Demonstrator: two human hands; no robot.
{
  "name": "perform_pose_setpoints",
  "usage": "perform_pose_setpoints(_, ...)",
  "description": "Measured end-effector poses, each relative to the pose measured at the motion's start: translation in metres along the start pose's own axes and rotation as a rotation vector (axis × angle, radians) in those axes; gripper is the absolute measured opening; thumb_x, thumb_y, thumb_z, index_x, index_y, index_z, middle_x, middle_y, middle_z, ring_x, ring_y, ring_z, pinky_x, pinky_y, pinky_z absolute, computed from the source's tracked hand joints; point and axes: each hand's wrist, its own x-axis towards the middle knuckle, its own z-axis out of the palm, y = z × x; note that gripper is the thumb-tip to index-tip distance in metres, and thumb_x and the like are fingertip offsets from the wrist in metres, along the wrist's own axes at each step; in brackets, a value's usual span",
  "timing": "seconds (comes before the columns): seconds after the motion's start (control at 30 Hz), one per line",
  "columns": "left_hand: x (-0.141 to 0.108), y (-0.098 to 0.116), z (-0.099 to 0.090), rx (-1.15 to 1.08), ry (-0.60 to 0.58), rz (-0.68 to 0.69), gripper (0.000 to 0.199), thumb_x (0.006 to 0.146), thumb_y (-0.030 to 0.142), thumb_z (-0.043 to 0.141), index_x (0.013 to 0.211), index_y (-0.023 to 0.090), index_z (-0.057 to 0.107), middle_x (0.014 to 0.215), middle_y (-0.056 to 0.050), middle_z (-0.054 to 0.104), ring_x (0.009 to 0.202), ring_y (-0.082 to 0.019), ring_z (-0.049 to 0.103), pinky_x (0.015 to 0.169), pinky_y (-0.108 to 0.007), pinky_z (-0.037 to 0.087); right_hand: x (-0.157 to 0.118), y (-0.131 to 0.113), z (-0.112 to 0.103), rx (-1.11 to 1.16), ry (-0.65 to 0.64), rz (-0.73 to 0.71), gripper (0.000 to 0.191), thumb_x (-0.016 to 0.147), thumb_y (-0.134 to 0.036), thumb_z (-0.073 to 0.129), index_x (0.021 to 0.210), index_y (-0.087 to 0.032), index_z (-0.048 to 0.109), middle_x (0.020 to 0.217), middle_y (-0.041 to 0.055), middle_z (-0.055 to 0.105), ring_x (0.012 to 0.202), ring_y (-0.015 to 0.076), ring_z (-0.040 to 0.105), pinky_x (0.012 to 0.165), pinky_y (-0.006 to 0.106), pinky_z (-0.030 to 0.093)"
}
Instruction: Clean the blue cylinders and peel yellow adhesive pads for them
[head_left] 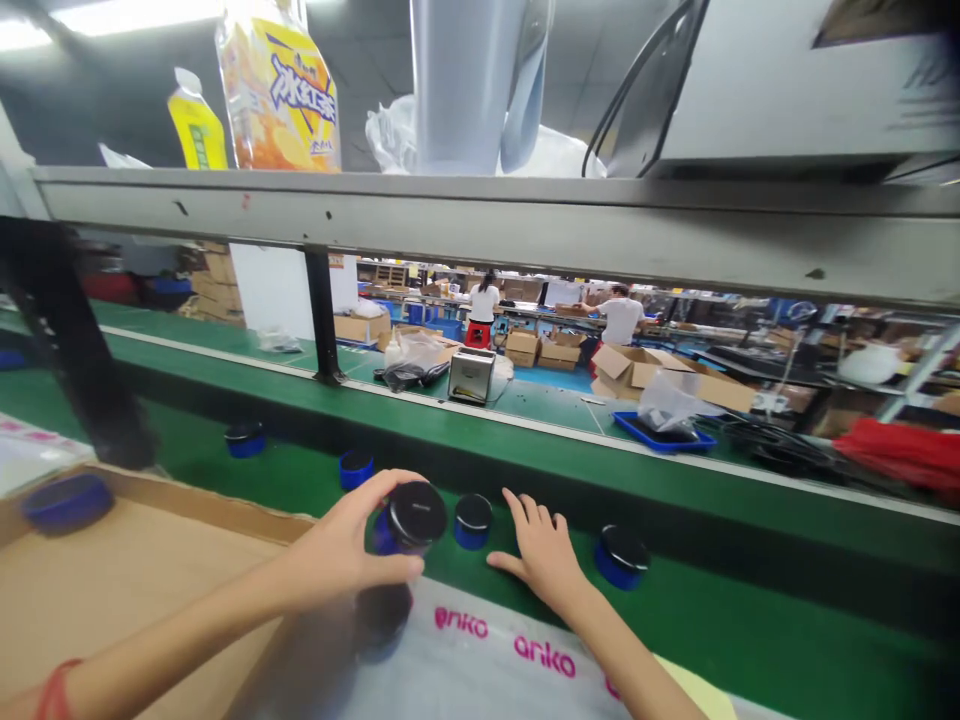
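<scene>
- The left hand (341, 545) was wrapped around one blue puck with a black top (410, 517), lifted just above the near edge of the green belt (720, 610).
- The right hand (541, 550) lay open, palm down and fingers spread, holding nothing, just right of a second puck (473, 520) standing on the belt.
- Counted on the belt besides these: one puck to the right (621, 556), two farther left (355, 467) (244, 439), so five in all with the held one; a blurred dark one (381, 615) sat below the left hand on the printed plastic sheet (480, 650).
- A blurred blue disc (67, 500) rested at the far left corner of the cardboard tray (135, 580).
- The belt's right stretch lay open beyond the rightmost puck; a raised dark rail (600, 470) bounded its far edge.
- Overhead, a grey shelf (480, 225) carried two drink bottles (279, 90) (196, 125).
- Two people (484, 300) (619, 315) stood far off among cartons.
</scene>
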Motion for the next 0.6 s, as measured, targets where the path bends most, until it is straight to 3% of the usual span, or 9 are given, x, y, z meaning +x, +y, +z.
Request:
perform_pose_setpoints(0.2,-0.001,-0.005,0.004,-0.424,-0.025,-0.048,0.067,0.065,0.041,0.084,0.121,0.024,0.052,0.122,-0.005,0.064,0.117,-0.025,0.058,0.101,-0.035,0.042,0.015,-0.025,0.010,-0.049,0.042,-0.202,0.057,0.092,-0.050,0.058,0.140,-0.022,0.044,0.139,0.0114,0.052,0.117,0.0268,0.058,0.098,0.051,0.049)
perform_pose_setpoints(0.3,-0.007,-0.001,0.013,-0.650,-0.086,-0.019,0.073,0.060,0.045,0.086,0.123,0.027,0.053,0.114,-0.004,0.070,0.108,-0.024,0.065,0.090,-0.033,0.050,0.022,-0.030,0.013,-0.045,0.056,-0.205,0.050,0.094,-0.047,0.057,0.136,-0.021,0.049,0.128,0.0095,0.060,0.109,0.0238,0.063,0.096,0.050,0.050)
perform_pose_setpoints(0.4,-0.017,0.011,0.019,-0.822,-0.155,0.019,0.066,0.060,0.050,0.083,0.117,0.028,0.059,0.103,-0.002,0.075,0.097,-0.022,0.069,0.081,-0.030,0.053,0.020,-0.027,0.010,-0.008,0.072,-0.210,0.043,0.095,-0.044,0.057,0.130,-0.019,0.053,0.118,0.0073,0.064,0.102,0.0213,0.065,0.092,0.047,0.053)
perform_pose_setpoints(0.5,-0.030,0.025,0.020,-0.849,-0.210,0.053,0.063,0.063,0.044,0.084,0.119,0.029,0.060,0.106,-0.001,0.073,0.100,-0.020,0.066,0.084,-0.027,0.051,0.001,-0.022,-0.004,0.038,0.092,-0.234,0.044,0.094,-0.046,0.058,0.129,-0.019,0.054,0.110,0.0058,0.066,0.094,0.0191,0.067,0.086,0.043,0.055)
perform_pose_setpoints(0.6,-0.038,0.039,0.018,-0.628,-0.208,0.124,0.065,0.070,0.032,0.084,0.127,0.036,0.053,0.119,0.000,0.064,0.106,-0.018,0.061,0.087,-0.025,0.047,-0.037,-0.015,-0.026,0.045,0.145,-0.239,0.048,0.092,-0.044,0.062,0.132,-0.020,0.052,0.109,0.0057,0.067,0.087,0.0174,0.067,0.081,0.039,0.056)
